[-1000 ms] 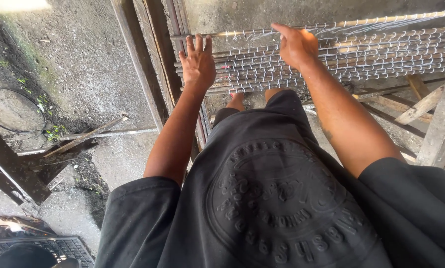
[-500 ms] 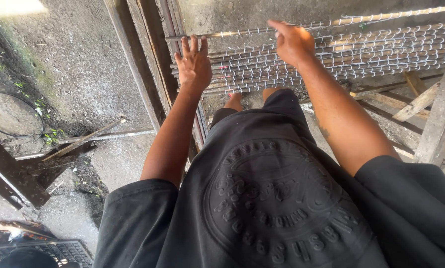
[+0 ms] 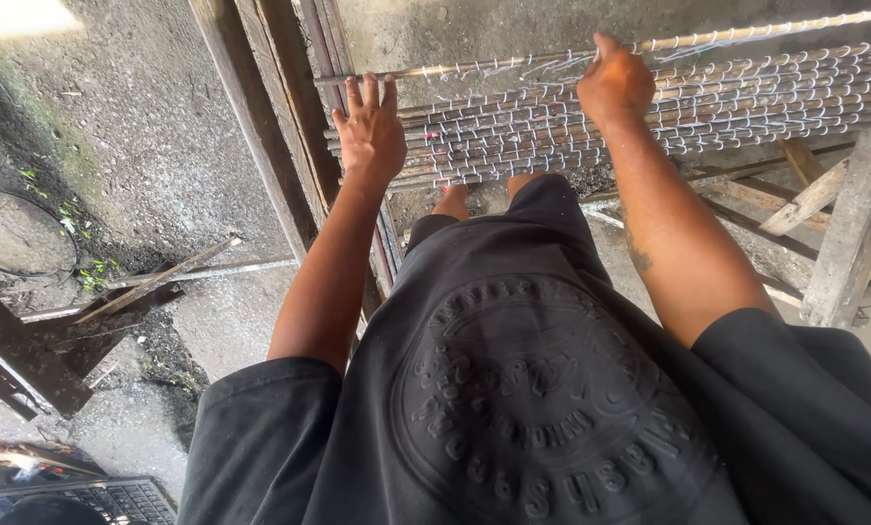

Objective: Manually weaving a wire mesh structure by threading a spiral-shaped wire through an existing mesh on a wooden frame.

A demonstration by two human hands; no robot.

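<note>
While standing on rough concrete floor (image 3: pixel 144 126) outdoors, working at wire-tied rod mat (image 3: pixel 649 117) on timber frame (image 3: pixel 280 146). Two hands: left hand (image 3: pixel 370 136) flat, fingers spread on mat's end; right hand (image 3: pixel 612 83) pinched closed on top rod (image 3: pixel 766 31).

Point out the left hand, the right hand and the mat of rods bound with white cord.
left hand (image 3: pixel 370 136), head view, on the back of the hand, fingers spread flat.
right hand (image 3: pixel 614 86), head view, on the back of the hand, fingers curled at the top rod.
rod mat (image 3: pixel 747 97), head view, on the bound rods right of the right hand.
</note>
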